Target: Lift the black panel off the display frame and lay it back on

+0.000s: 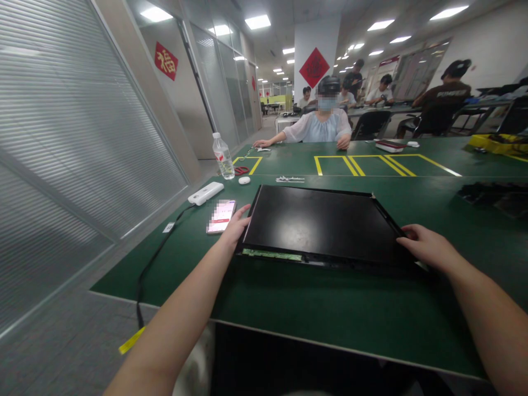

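A black laptop display panel (pixel 317 220) lies over the green table in front of me, its dark face up. Along its near edge a strip of green circuit board (pixel 272 254) shows at the left. My left hand (pixel 239 223) grips the panel's left edge, with some fingers hidden beneath it. On the opposite side my right hand (pixel 424 245) holds the right edge, thumb on top and the other fingers partly out of sight. Whether the panel rests on the table or is slightly raised, I cannot tell.
Left of the panel are a phone (pixel 221 216), a white power strip (pixel 206 193) with a black cable, a water bottle (pixel 223 157) and a white earbud case (pixel 244 180). Calipers (pixel 290 179) lie behind it. A masked person (pixel 324 124) sits opposite. Dark parts (pixel 495 198) lie right.
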A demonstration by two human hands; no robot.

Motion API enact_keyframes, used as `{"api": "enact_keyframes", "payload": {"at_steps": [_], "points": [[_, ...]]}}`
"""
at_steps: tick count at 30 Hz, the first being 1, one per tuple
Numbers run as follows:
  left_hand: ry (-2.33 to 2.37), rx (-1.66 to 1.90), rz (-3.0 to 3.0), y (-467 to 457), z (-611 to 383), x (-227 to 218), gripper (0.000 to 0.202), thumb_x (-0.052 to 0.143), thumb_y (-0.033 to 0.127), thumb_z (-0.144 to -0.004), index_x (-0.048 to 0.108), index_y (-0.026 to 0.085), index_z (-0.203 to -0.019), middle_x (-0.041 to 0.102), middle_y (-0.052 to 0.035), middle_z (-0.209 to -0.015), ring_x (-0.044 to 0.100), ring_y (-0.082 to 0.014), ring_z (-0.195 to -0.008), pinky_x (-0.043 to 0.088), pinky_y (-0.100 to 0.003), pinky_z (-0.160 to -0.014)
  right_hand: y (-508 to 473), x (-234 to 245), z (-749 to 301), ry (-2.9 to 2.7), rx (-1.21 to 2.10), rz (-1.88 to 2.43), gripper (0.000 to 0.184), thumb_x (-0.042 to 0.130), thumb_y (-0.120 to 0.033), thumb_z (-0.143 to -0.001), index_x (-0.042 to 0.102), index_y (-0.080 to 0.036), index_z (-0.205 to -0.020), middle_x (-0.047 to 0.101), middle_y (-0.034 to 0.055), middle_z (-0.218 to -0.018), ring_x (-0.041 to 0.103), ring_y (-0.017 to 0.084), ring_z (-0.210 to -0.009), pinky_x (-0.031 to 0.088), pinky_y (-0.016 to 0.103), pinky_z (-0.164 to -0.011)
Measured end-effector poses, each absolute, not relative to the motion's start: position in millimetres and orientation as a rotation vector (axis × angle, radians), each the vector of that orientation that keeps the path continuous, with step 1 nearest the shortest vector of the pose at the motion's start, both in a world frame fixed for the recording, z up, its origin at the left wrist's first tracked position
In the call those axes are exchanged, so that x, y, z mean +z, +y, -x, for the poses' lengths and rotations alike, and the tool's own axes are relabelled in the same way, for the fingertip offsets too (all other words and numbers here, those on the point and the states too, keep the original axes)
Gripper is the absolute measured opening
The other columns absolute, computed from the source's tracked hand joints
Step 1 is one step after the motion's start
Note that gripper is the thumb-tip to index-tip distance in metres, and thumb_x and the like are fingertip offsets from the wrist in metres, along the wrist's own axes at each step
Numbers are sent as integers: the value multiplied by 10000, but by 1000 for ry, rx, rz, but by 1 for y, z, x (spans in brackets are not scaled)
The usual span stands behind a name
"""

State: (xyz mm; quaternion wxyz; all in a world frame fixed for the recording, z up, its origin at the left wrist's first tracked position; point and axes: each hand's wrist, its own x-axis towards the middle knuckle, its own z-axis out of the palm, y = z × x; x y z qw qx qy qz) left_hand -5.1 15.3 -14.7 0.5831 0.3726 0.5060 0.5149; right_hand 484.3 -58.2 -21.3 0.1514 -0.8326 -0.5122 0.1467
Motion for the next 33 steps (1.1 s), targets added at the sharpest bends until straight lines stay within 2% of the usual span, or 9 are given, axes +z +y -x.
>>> {"api": "enact_keyframes", "payload": {"at_steps": [4, 9, 17, 24, 30, 33], "points": [[1229, 1194, -859, 17, 5, -14, 703, 814, 210, -762, 582, 192, -1425, 756, -24, -744, 677, -151, -542, 550, -247, -547, -57, -23, -485, -1467, 407, 2389, 471, 590, -449, -786, 640, -167, -1160, 724, 175, -1160, 695, 320, -1011, 531, 397, -832], [1285, 1222, -933, 13, -1, -9, 487, 863, 312, -720, 746, 160, -1168, 767, -43, -746, 702, -165, -626, 551, -245, -597, -52, -32, -495, -1474, 359, 2359, 412, 626, -428, -736, 667, -202, -1077, 752, 123, -1027, 716, 299, -911, 548, 385, -758], [1410, 1169, -1086, 5, -7, -8, 278, 755, 281, -667, 800, 154, -910, 739, -43, -664, 695, -221, -635, 557, -322, -654, -52, -33, -496, -1431, 361, 2355, 364, 587, -350, -735, 686, -213, -1057, 755, 99, -959, 710, 279, -830, 543, 386, -729], [1491, 1187, -1169, 3, -6, -5, 237, 779, 330, -649, 778, 168, -821, 771, -63, -758, 725, -272, -802, 562, -373, -787, -56, -26, -492, -1393, 368, 2361, 361, 581, -320, -741, 729, -218, -1055, 770, 94, -992, 713, 282, -883, 539, 389, -791], [1540, 1150, -1337, 2, -4, -9, 281, 788, 374, -649, 781, 166, -838, 786, -81, -813, 729, -307, -833, 562, -398, -779, -58, -25, -490, -1399, 327, 2343, 362, 602, -356, -725, 752, -216, -1024, 776, 96, -962, 717, 279, -820, 549, 406, -796], [1584, 1136, -1427, 5, -2, -11, 256, 756, 374, -683, 783, 174, -840, 797, -102, -904, 738, -328, -894, 558, -424, -838, -59, -24, -488, -1406, 313, 2330, 373, 610, -372, -723, 754, -211, -1027, 777, 100, -963, 718, 283, -835, 551, 397, -785]]}}
